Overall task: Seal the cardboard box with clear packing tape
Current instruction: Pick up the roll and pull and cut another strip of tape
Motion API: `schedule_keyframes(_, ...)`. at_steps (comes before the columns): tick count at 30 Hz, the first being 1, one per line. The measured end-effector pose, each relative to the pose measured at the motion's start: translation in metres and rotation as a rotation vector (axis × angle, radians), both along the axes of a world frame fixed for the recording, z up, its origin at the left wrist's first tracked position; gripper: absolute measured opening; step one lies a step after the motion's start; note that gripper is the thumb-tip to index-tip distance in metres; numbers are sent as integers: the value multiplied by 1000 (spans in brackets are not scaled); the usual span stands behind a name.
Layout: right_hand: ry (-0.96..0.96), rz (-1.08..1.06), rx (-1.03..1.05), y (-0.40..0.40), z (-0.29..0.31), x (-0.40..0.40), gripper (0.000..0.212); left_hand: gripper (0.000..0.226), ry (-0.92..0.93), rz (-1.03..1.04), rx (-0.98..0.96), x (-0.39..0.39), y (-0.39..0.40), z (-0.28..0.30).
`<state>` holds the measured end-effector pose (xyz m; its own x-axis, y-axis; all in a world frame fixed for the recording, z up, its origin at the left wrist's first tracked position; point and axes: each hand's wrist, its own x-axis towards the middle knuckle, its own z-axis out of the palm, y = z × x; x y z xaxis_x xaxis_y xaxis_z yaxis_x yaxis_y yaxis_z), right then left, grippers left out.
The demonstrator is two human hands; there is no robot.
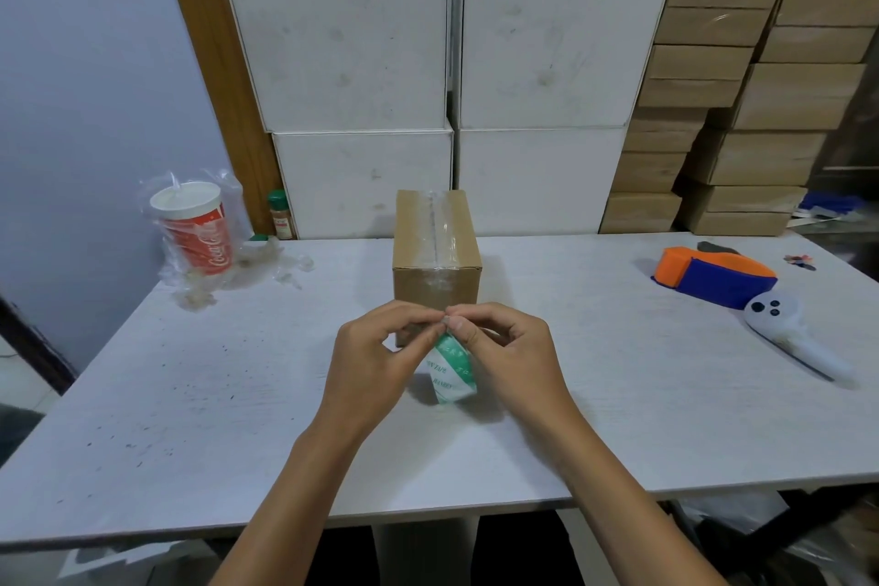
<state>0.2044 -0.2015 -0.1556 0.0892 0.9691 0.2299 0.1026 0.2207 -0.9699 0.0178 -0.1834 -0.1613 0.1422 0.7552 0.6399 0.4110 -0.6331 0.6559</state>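
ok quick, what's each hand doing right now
Left hand: closed, pinching the tape roll at its top.
Right hand: closed, pinching the same roll.

Even, soft indoor light; faint shadows; wide-angle bending at edges; slight overall softness.

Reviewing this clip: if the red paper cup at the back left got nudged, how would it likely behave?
The red cup stands tall and narrow at the base, so it may tip. Its lid suggests a drink inside, though the fill level is hidden. The loose plastic bag around it would probably crinkle, drag and slip under fingers.
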Motion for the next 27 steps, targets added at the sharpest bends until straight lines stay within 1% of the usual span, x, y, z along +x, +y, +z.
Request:
schedule_keyframes(3, 14, -2, -1, -1, -2, -1, 12, 15, -4, 22, 24, 0, -2, 1)
schedule_keyframes(6, 27, -9, 6, -2, -1, -4, 12, 20, 8, 34, 64, 1, -4, 2)
schedule_keyframes(8, 31, -4, -1, -3, -3, -7, 14, 14, -8, 42, 52, 0, -4, -1)
schedule_keyframes(9, 39, 0, -8, -4, -5, -8, 21, 12, -21, 54, 39, 0, -4, -3)
schedule_keyframes(11, 47, 19, -25, -7, -9, -9, 45, 13, -43, 90, 11, -2, -4, -6)
schedule_keyframes(13, -23, 73, -46, -13, -15, -7, 67, 14, -61, 107, -19, -5, -5, -8)
schedule_keyframes(15, -105, 135, -91, -18, -16, -8, 78, 15, -58, 97, -47, -7, -7, -10)
schedule_keyframes(16, -123, 147, -104, -20, -16, -10, 78, 15, -65, 84, -72, -8, -7, -11)
schedule_keyframes(20, -129, 107, -77, -24, -11, -15, 65, 22, -119, 44, -170, -9, -10, -10)
schedule_keyframes(23, -173, 106, -64, -25, -8, -13, 66, 31, -134, 16, -227, -13, -11, -11)
schedule_keyframes(24, -235, 89, -44, -24, -8, -12, 66, 34, -135, 5, -250, -15, -11, -12)
schedule_keyframes(26, -437, 45, 36, -22, -11, -12, 66, 41, -91, 8, -303, -18, -12, -16)
schedule_keyframes(27, -536, 35, 78, -21, -14, -12, 65, 40, -59, 21, -334, -21, -11, -18)
